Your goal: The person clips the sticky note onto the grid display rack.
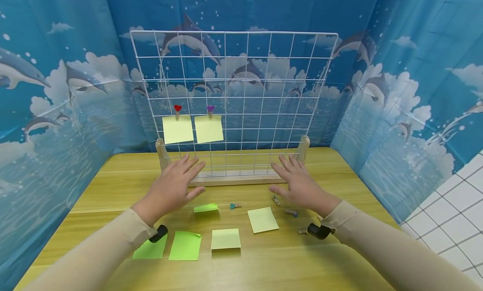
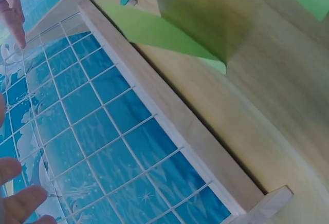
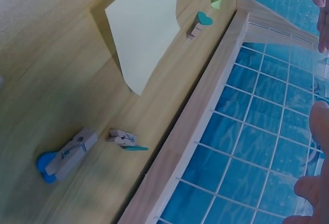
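Both hands are held up over the table with fingers spread, holding nothing. My left hand (image 1: 170, 187) is in front of the lower left of a white wire grid (image 1: 241, 113) in a wooden base (image 1: 234, 180). The right hand (image 1: 299, 185) is before the grid's lower right. Two yellow sticky notes hang on the grid: the left note (image 1: 177, 130) under a red heart clothespin (image 1: 177, 109), the other note (image 1: 209, 130) under a purple heart clothespin (image 1: 210, 110). A teal heart clothespin (image 3: 200, 23) lies between the hands on the table.
Yellow notes (image 1: 263, 220) (image 1: 225, 239) and green notes (image 1: 185, 246) (image 1: 206, 208) (image 1: 151, 248) lie on the wooden table (image 1: 260, 270). Near the right hand are a blue-topped clothespin (image 3: 69, 156) and a green-edged one (image 3: 125, 138). A dolphin-print curtain (image 1: 241, 6) surrounds the table.
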### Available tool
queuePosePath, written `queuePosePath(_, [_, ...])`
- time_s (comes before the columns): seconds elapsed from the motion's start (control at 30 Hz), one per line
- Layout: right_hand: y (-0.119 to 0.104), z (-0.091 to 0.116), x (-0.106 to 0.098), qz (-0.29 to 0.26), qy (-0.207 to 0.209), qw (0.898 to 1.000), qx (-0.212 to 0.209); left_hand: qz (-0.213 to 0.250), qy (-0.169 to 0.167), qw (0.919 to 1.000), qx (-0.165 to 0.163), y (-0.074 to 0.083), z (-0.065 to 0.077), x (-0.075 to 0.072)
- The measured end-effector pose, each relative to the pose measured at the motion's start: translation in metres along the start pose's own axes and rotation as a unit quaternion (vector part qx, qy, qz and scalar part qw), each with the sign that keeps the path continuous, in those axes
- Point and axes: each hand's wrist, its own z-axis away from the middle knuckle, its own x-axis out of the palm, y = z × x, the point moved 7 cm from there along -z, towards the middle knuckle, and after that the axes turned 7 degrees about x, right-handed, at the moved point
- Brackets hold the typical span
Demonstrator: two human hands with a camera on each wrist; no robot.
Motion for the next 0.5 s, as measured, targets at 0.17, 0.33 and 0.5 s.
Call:
queuePosePath(0.17, [0.003, 0.003, 0.005, 0.004, -0.001, 1.0, -0.003, 0.01, -0.018, 0.9997, -0.01, 0.001, 0.003, 0.007])
queuePosePath(0.33, [0.006, 0.005, 0.009, 0.008, -0.003, 1.0, -0.003, 0.012, -0.035, 0.9992, -0.016, 0.0, 0.006, 0.015])
queuePosePath(0.5, [0.01, 0.007, 0.012, -0.001, -0.007, 1.0, 0.005, 0.01, -0.041, 0.9989, -0.02, 0.0, 0.009, 0.022])
